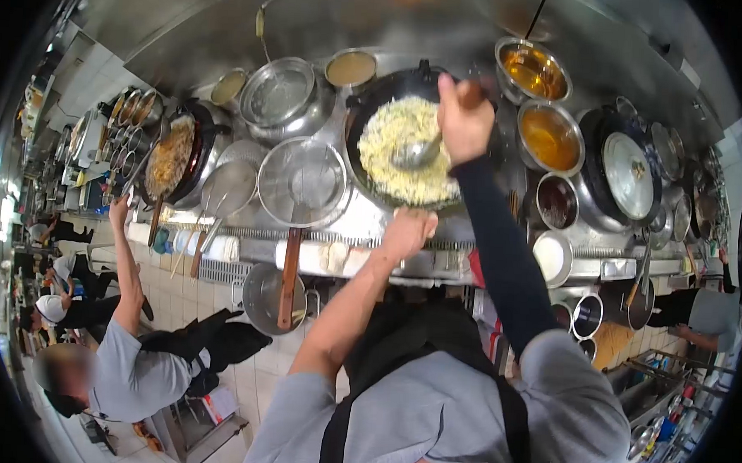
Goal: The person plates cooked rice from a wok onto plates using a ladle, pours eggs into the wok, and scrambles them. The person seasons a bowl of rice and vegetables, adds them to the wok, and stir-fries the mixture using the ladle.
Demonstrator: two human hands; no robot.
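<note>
A black wok (pixel 353 135) holds yellow and white food (pixel 392 133) that looks like egg fried rice. My right hand (pixel 465 124), in a dark sleeve, is wrapped round the wooden handle of a metal ladle (pixel 416 154). The ladle's bowl rests in the food. At the wok's near edge my left hand (pixel 410 233) is closed on the rim, seemingly with a cloth or handle hidden under it. A round wire strainer (pixel 303 181) with a wooden handle lies left of the wok.
Bowls of amber liquid (pixel 549 140) and dark sauce (pixel 557 200) stand right of the wok. A lidded pan (pixel 627 176) is farther right. At the left a co-worker (pixel 133 370) stirs another wok (pixel 194 153). A metal pot (pixel 274 298) sits below the counter edge.
</note>
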